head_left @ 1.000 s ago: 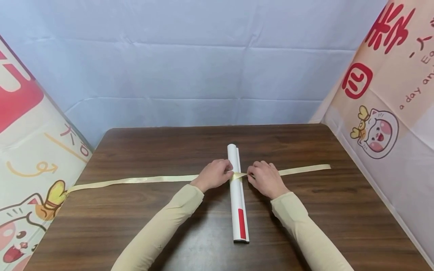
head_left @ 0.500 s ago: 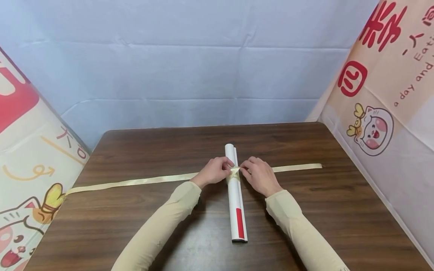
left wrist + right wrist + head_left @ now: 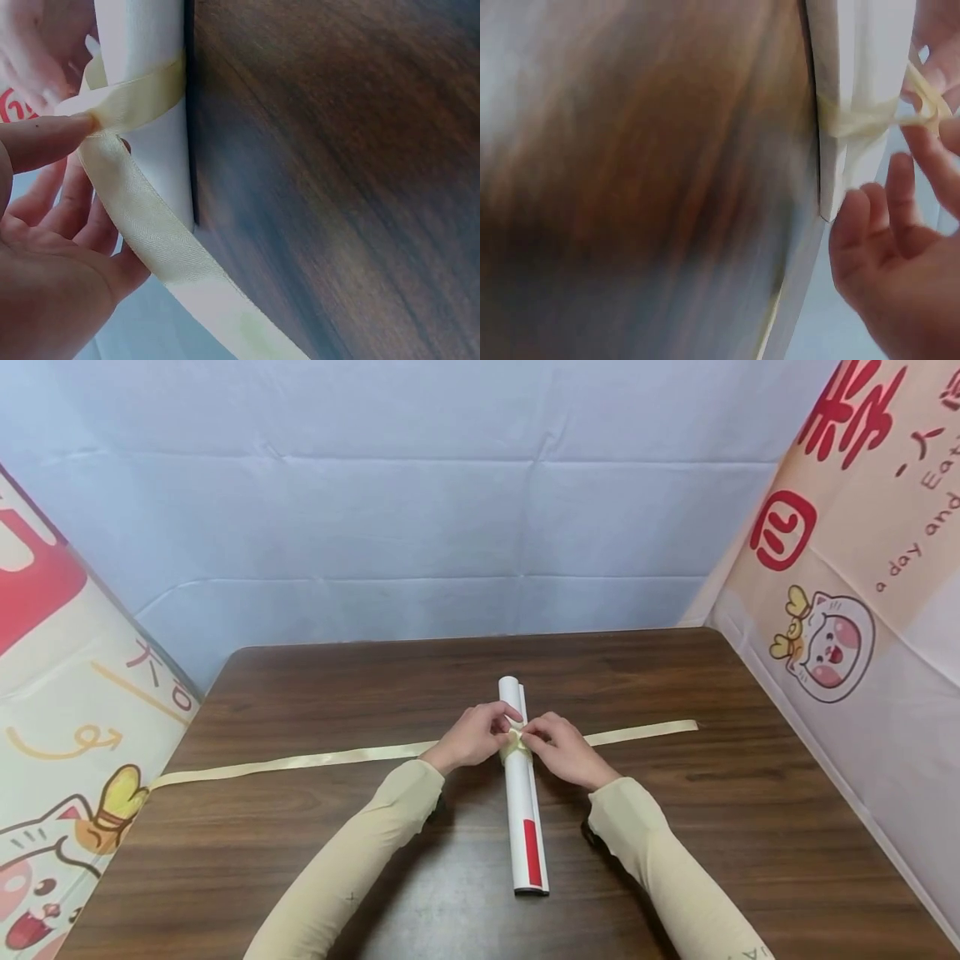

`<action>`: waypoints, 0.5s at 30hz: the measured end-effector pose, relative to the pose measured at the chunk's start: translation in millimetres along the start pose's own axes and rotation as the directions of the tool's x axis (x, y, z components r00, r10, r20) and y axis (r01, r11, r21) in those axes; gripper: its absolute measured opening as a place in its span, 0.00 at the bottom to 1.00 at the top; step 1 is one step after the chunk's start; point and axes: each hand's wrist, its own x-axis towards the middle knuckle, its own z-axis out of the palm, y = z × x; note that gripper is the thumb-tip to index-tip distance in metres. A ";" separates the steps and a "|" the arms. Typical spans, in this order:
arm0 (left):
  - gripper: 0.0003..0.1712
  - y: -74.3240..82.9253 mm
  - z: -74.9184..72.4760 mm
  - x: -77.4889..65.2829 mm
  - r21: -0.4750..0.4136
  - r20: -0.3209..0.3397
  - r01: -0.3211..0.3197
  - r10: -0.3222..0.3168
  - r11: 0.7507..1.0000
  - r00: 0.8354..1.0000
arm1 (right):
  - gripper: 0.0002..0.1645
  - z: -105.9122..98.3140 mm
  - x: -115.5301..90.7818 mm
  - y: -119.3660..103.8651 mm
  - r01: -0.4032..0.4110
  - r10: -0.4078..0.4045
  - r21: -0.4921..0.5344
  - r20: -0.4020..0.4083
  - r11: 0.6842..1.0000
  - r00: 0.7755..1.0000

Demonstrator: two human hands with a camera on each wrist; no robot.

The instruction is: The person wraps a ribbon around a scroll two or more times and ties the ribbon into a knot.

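A white rolled-up scroll (image 3: 517,810) with a red label (image 3: 532,853) near its front end lies lengthwise on the table. Pale yellow ribbon (image 3: 150,94) wraps round its middle. On the scroll's left side my left hand (image 3: 476,735) pinches the ribbon between thumb and fingers, right at the crossing on top. From the other side my right hand (image 3: 561,750) pinches a ribbon loop (image 3: 928,105) at the same spot, its other fingers loosely bent. Both sets of fingertips nearly meet above the scroll and partly hide the crossing.
One long ribbon tail (image 3: 300,762) runs left to the table's edge. A shorter tail (image 3: 645,732) stretches to the right over the dark wooden table (image 3: 300,860). A pale cloth (image 3: 420,510) hangs behind, with printed cloths on both sides.
My right hand has moved left, in to the scroll, drawing the ribbon to its top. The right tail's end has shifted left. My left hand stays at the wrap.
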 end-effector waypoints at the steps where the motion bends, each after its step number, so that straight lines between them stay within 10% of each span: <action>1: 0.15 0.6 -0.2 0.0 -0.002 0.001 -0.002 0.002 1.000 1.000 | 0.10 -0.4 -0.3 0.0 -0.001 0.000 0.012 0.022 1.000 1.000; 15: 0.14 1.9 1.3 0.7 0.040 0.048 0.010 -0.012 0.999 0.999 | 0.06 -0.8 1.6 4.6 0.000 -0.002 0.012 0.135 1.000 0.991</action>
